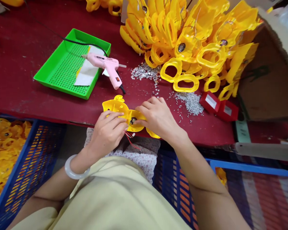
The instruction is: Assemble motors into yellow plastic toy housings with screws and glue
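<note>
Since the yellow shell looks light but stiff, my left hand and right hand grip its sides, best clear of the fragile-looking red wires.

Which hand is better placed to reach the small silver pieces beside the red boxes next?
Right, most likely: the right hand is nearer the silver pieces, at that side of the yellow part. The left hand is farther off, toward the part's other end, and could probably steady it.

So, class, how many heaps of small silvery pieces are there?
2: one heap right of the pink glue gun, another heap beside the red blocks. Others may be hidden.
</note>
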{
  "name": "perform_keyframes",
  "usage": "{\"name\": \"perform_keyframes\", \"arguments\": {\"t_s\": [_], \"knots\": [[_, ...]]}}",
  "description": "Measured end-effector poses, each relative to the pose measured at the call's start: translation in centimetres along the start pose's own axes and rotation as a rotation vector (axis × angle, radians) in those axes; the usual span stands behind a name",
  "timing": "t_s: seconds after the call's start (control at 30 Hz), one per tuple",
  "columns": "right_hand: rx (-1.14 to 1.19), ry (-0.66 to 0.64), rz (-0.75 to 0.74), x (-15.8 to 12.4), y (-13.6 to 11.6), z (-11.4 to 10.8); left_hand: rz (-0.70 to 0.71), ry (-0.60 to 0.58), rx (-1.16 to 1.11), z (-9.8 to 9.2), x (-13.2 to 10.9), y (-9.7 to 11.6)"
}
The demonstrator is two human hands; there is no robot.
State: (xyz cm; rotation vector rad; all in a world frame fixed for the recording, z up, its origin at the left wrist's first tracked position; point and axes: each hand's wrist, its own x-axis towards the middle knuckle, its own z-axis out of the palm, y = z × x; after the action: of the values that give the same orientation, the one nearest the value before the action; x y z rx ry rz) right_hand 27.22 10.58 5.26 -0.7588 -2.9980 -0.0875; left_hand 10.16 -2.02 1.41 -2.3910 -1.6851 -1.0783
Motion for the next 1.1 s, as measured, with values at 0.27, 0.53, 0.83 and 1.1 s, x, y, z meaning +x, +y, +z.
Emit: {"name": "perform_keyframes", "arguments": {"t_s": [0.27, 0.53, 0.83, 1.1], "knots": [[-0.04, -0.057, -0.05, 1.8, -0.5, -0.6, 0.004, -0.026, -0.028, 0.1, 0.0, -0.5], [-0.095, -0.053, 0.0, 0.6, -0.7, -0.4, 0.062, -0.03, -0.034, 0.0, 0.6, -1.4], [0.134, 0.206, 0.177, -3.9, -0.5, 1.4, -0.146, 0.254, -0.148, -0.3, 2.2, -1.7], [0.637, 0.644, 0.176, -11.3, -6.9, -6.7, -0.758, 0.29, -0.008, -1.9, 2.3, -3.3]]}}
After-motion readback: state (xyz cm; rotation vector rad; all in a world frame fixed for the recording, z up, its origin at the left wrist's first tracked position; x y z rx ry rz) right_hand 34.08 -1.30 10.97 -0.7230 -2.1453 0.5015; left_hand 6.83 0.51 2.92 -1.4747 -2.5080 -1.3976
